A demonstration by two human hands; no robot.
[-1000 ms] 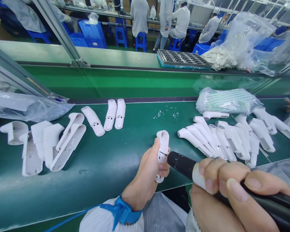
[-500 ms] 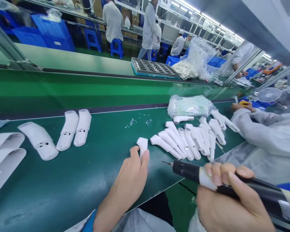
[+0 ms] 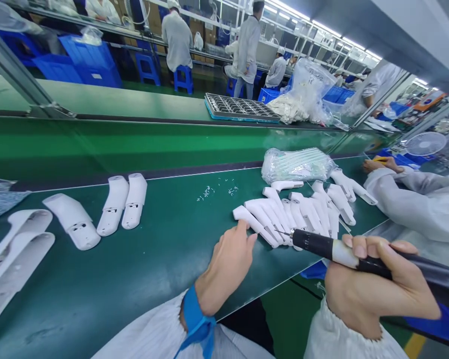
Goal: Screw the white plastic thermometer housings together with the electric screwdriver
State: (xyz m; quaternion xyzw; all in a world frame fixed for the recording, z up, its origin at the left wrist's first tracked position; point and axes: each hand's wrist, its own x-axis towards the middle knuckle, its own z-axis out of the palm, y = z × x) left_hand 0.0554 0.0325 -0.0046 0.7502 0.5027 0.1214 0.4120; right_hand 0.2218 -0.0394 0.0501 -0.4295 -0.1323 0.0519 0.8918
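Left hand (image 3: 230,259) extends, palm down — right hand (image 3: 377,291) curls tight.

The white housings (image 3: 309,214) look like smooth moulded plastic, satin rather than glossy; the electric screwdriver (image 3: 316,243) has a black, mostly matt barrel, a smooth pale collar (image 3: 344,254) and a thin metal bit (image 3: 283,233). The green surface (image 3: 164,274) is smooth with a soft sheen, the packing bag (image 3: 299,164) clear, crinkled, shiny plastic, the left sleeve (image 3: 145,329) thin gathered cloth, the frame post (image 3: 20,70) dull bare metal
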